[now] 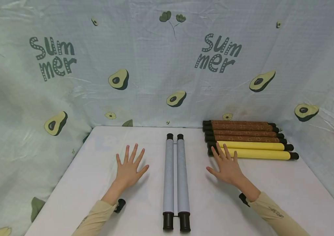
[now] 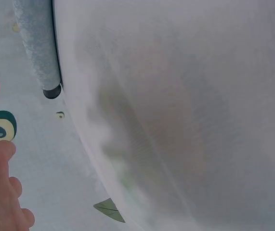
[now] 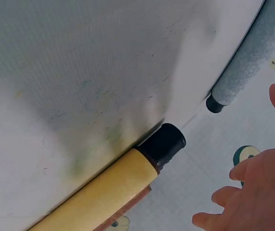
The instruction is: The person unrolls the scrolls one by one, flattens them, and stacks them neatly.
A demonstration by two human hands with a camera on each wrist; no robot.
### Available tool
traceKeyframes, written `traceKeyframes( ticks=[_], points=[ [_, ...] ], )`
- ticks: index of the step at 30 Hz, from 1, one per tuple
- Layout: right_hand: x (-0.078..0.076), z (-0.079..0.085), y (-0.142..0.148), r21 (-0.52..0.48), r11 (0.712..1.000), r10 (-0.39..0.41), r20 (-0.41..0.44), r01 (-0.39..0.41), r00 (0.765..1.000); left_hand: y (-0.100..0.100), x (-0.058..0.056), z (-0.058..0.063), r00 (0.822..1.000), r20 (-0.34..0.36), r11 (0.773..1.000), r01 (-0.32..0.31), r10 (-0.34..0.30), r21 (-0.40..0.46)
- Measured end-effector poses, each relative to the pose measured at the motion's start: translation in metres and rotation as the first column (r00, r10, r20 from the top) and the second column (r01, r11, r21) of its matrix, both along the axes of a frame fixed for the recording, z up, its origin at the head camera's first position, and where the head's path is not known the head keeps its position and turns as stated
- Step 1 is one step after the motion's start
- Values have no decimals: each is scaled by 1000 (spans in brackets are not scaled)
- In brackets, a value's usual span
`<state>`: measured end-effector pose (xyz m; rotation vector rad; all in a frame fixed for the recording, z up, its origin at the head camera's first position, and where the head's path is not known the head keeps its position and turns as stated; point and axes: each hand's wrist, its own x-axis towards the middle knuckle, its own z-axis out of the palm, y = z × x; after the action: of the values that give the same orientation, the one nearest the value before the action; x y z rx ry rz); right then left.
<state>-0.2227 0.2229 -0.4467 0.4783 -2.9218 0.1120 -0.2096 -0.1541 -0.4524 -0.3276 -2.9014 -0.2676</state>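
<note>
Left hand and right hand hover with fingers splayed, gripping nothing. Between them, two mottled grey rolls with black caps run twelve to six; at the right hand's one o'clock lie smooth yellow rolls and patterned brown rolls.

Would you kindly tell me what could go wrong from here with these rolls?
The right hand overlaps the two yellow cylindrical rolls with black ends in the head view, so a careless sweep might knock them. The brown patterned rolls lie alongside near the far edge of the white tabletop, so a push could send one over. The two light-grey cylindrical rolls, near the left hand, might roll if bumped.
</note>
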Motion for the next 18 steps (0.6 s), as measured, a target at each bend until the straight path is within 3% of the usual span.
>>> traceKeyframes(
  ticks=[8,18],
  points=[
    [6,2,-5,-21,999,25,1,-25,1000,3,3,3,1000,30,1000,4,-4,-14],
    [11,8,-14,-29,997,73,-26,-74,997,9,6,9,998,-30,998,51,-52,-30]
  ],
)
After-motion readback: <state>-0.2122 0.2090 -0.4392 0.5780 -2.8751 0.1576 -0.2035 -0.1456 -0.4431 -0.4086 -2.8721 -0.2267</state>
